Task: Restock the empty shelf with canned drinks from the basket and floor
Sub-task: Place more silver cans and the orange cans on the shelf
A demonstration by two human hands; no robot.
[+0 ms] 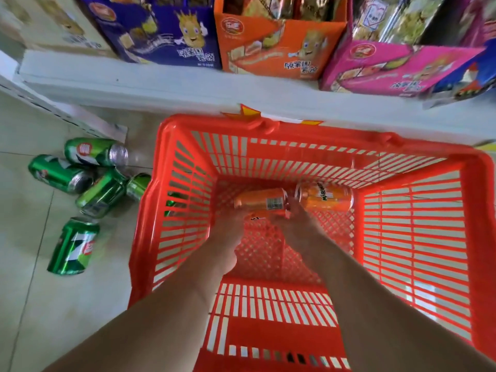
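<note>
Left hand point(228, 226) and right hand point(294, 218), both reaching down to the floor of the red basket point(418, 229). The fingers of both are blurred and partly hidden behind a small orange can point(264, 214) lying between them; whether either hand grips that can or merely touches it cannot be told. Beyond the fingertips lie two more orange cans on their sides: one showing its barcode point(260, 201), to the left, and one showing a brand name point(326, 197), to the right, their ends nearly touching. Left of the basket, five green cans point(73, 245) lie toppled on the tiled floor point(26, 304), four in a loose cluster at the far side and one apart, nearer. At the far edge of the scene a white shelf point(161, 84) carries a purple snack carton point(161, 30), an orange snack carton point(279, 41) and a pink snack carton point(389, 68).

Handling, by judgement: the cans appear sealed, hence full, fairly heavy for their size and rigid, though thin walls dent under a hard squeeze or a drop. The smooth round metal rolls freely and may slip. Best taken around the middle of the body, fingers and thumb on opposite sides; rims offer a poorer hold.
</note>
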